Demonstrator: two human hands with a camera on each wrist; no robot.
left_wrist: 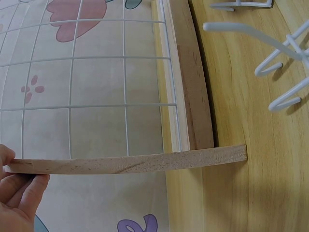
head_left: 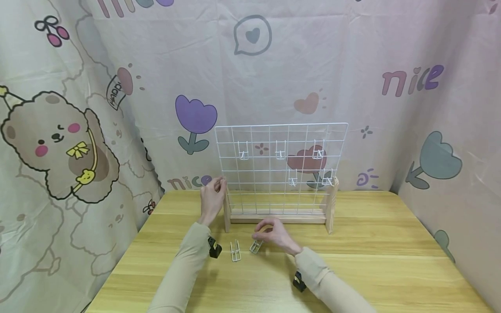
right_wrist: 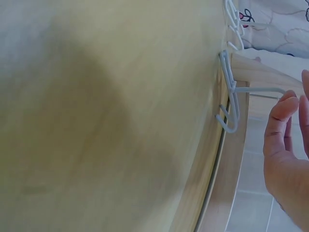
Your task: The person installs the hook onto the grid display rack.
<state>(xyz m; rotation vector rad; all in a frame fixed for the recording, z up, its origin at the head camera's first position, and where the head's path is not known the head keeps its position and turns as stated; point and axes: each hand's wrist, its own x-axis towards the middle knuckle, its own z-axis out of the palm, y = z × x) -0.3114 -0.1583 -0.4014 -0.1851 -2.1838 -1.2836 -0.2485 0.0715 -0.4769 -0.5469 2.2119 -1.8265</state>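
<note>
My left hand (head_left: 212, 198) grips the top of the left wooden post (left_wrist: 125, 163) of a stand that holds a white wire grid panel (head_left: 274, 174). Thumb and fingers lie on either side of that post in the left wrist view. In front of the stand, my right hand (head_left: 275, 234) pinches the end of the long prong of a white wire hook (right_wrist: 231, 92). That hook's double-pronged base is low, at or just above the table; I cannot tell which. Another white wire hook (head_left: 235, 252) lies on the table to its left.
Several white hooks hang on the grid, among them one at upper left (head_left: 243, 155) and one at lower right (head_left: 327, 181). A wooden crossbar (head_left: 278, 218) joins the posts. A patterned curtain (head_left: 250, 78) stands behind the wooden table (head_left: 372, 243).
</note>
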